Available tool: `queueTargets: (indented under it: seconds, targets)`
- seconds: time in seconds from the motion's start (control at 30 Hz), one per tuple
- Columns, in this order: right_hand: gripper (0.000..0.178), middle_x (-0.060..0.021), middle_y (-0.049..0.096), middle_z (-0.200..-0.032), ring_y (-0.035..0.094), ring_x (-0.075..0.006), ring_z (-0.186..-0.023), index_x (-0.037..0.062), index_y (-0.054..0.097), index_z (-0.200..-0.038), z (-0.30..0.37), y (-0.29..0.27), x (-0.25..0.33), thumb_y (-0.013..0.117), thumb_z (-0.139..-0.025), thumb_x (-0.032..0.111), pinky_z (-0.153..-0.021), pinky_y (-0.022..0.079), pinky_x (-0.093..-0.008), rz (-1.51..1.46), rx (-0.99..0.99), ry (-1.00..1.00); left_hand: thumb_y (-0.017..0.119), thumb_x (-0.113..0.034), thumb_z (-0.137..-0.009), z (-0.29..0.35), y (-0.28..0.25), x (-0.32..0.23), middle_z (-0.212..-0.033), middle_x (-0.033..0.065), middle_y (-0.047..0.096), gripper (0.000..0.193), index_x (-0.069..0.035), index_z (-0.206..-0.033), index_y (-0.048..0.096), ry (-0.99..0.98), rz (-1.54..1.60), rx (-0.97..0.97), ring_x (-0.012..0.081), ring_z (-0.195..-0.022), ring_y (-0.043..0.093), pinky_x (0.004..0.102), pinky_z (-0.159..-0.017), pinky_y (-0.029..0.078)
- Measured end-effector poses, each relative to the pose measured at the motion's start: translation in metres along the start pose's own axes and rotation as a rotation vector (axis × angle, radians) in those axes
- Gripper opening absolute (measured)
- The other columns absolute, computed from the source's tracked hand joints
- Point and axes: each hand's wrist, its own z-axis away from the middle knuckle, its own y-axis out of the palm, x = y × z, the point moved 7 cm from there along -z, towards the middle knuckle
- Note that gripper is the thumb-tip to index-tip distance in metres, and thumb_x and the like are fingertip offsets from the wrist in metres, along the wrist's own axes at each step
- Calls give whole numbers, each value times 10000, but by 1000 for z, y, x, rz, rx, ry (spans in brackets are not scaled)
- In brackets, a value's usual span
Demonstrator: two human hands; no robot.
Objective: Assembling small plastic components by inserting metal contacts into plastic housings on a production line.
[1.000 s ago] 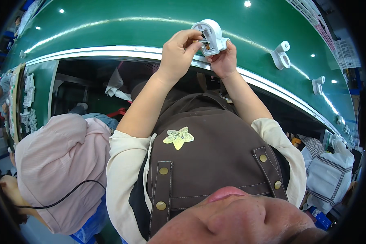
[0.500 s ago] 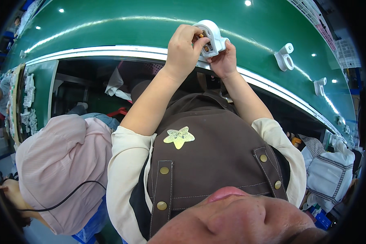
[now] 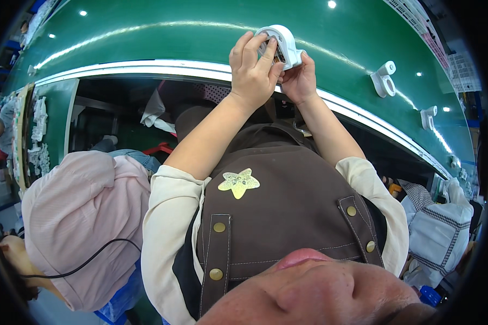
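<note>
A white plastic housing [image 3: 291, 47] with a rounded top is held over the near edge of the green work surface. Its open side shows a dark cavity with copper-coloured and black cylinders that look like batteries [image 3: 279, 56], partly covered by fingers. Gripping it from the right side and below is my right hand [image 3: 300, 80], with the thumb along its edge. My left hand [image 3: 253, 66] has its fingers stretched and spread, the fingertips resting on the open side. Its thumb is near the lower edge of the cavity.
Two similar white parts, a nearer one [image 3: 384, 79] and a farther one [image 3: 428, 116], stand to the right on the green surface [image 3: 173, 46]. A white metal rail [image 3: 141, 67] edges it. A person in pink [image 3: 87, 216] sits at left, another in a white-and-checked garment [image 3: 439, 227] at right.
My left hand has gone from pinching inside the cavity to fingers spread over it. The white parts on the green surface have shifted slightly to the right.
</note>
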Motion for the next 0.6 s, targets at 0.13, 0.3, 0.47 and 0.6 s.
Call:
queueTargets:
  seconds: [0.13,0.3,0.47,0.6]
  targets:
    - [325,-66,603,-883,567,-196,-687,129,499,-1057,0,4,1,455,-887,402,-563,433,-318,0,22,19,642,-245,-784,-1,6,11,-1229,138,479,428,-8,-1137,593,24,26,116,342,-1170,407,435,-937,346]
    - [480,-88,601,-1070,589,-218,-916,90,517,-1167,-3,5,4,476,-868,464,-696,472,-323,35,-91,-103,618,-245,-821,-2,3,28,-1273,159,439,503,-63,-1272,487,26,261,152,350,-1149,431,444,-932,363]
    - [434,-92,571,-1192,553,-248,-1080,90,530,-1175,1,-1,30,512,-869,398,-920,454,-398,26,-156,-218,647,-218,-791,20,7,82,-1224,153,473,456,-57,-1201,526,-128,23,63,350,-1089,470,440,-915,381]
    - [403,-85,577,-1183,552,-211,-1055,98,570,-1125,14,41,76,584,-829,371,-786,476,-343,-19,-32,-352,657,-218,-763,25,25,80,-1020,100,581,248,-73,-956,603,-95,-86,251,290,-996,538,408,-850,412]
